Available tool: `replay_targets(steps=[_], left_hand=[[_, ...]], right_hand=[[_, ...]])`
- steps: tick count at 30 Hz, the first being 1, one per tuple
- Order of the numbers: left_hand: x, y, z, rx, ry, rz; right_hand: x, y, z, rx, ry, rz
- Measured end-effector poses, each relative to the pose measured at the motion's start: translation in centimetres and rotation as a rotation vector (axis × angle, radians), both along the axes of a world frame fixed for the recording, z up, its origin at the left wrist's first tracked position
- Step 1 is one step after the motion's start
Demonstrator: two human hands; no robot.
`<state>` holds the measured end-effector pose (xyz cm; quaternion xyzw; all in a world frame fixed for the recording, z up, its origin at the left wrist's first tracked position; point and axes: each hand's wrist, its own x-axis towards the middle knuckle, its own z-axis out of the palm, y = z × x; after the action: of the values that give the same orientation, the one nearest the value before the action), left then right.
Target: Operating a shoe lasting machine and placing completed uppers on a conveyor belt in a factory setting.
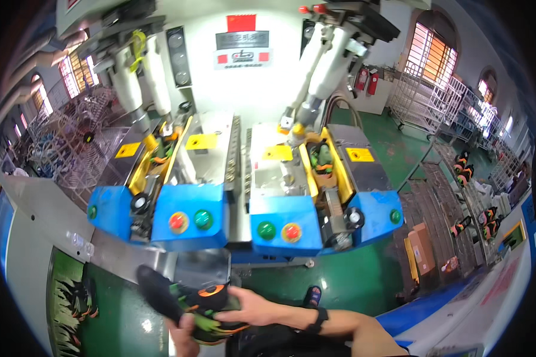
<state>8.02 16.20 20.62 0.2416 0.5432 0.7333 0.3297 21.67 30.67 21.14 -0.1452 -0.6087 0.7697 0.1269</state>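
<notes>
Low in the head view, both my hands hold one shoe (207,322), black and green with orange trim. A long dark rounded part (158,291) of it points up and left. My left hand (183,335) grips it from below at the left, its fingers partly hidden. My right hand (253,307) wraps round its right side, with a black band on the wrist. In front stands a two-station machine with blue front housings (189,205). A green and black shoe (159,156) sits in the left station, and another shoe (323,159) sits in the right one.
Red and green push buttons (203,219) line the machine's front. Several shoes lie on a rack (438,196) at the right, beside a cardboard box (423,249). More dark shoes (84,294) are at the lower left. A large fan (88,137) stands at the far left.
</notes>
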Motion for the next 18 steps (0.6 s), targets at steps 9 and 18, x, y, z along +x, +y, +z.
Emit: replay_targets(steps=[9,18], left_hand=[[15.8,31.5,3.4,-0.196,0.192,-0.557],[23.0,65.0,-7.8,-0.546,0.814,-0.144]], right_hand=[[32.0,17.0,-1.3,-0.33,0.124,-1.087],[38.8,17.0,-2.6,-0.187,-0.051,-1.409]])
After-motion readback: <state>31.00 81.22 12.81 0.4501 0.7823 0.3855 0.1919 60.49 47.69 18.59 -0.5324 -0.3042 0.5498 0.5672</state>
